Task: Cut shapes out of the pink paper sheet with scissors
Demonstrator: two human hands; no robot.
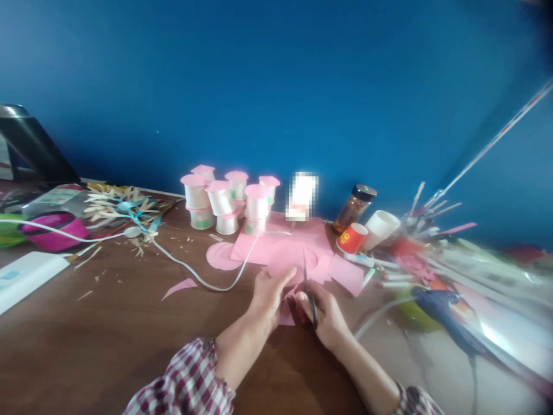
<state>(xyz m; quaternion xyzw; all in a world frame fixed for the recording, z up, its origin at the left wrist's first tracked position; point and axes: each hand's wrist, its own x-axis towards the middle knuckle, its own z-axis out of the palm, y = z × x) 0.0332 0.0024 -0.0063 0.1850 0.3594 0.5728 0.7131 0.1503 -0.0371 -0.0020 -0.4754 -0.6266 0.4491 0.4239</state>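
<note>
My left hand (266, 295) is closed on a pink paper piece (283, 258), thumb on top, over the middle of the table. My right hand (327, 314) grips dark-handled scissors (311, 305) by the loops. Their blade points away from me and lies against the right part of the held paper. How far the blades are apart is hard to make out. Beneath and behind both hands lies a larger pink sheet (317, 230). Pink discs (222, 255) rest left of it, and a pink scrap (184, 285) lies further left.
Several paper cups with pink paper tops (196, 193) stand stacked near the blue wall. A white cable (207, 284) crosses the table. A jar (354, 207), a red cup (352, 238) and a blue glue gun (449, 311) are to the right; a white power strip (32, 276) is left.
</note>
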